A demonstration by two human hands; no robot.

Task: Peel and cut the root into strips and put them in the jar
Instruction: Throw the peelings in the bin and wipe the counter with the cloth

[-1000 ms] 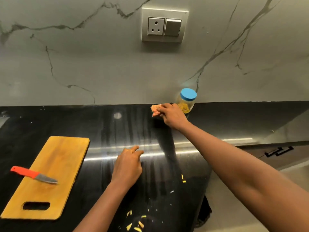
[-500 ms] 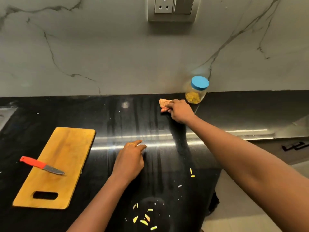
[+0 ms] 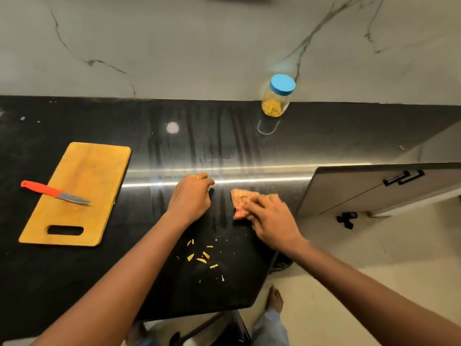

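A clear jar [image 3: 275, 102] with a blue lid stands at the back of the black counter [image 3: 62, 275], against the wall, with yellow strips in its bottom. My right hand [image 3: 272, 218] presses flat on a crumpled orange-pink cloth [image 3: 240, 197] near the counter's right end. My left hand [image 3: 190, 198] rests on the counter just left of the cloth, fingers loosely bent, holding nothing. Several small yellow scraps [image 3: 203, 257] lie on the counter below both hands. No whole root is in view.
A wooden cutting board [image 3: 82, 171] lies at the left with an orange-handled knife [image 3: 52, 192] on it. A cabinet door [image 3: 374, 188] stands to the right, past the counter's end. A bare foot [image 3: 274, 298] is on the floor below.
My right hand has dragged the cloth from beside the jar at the back toward the front of the counter. The left hand has stayed in place. The view has tilted downward.
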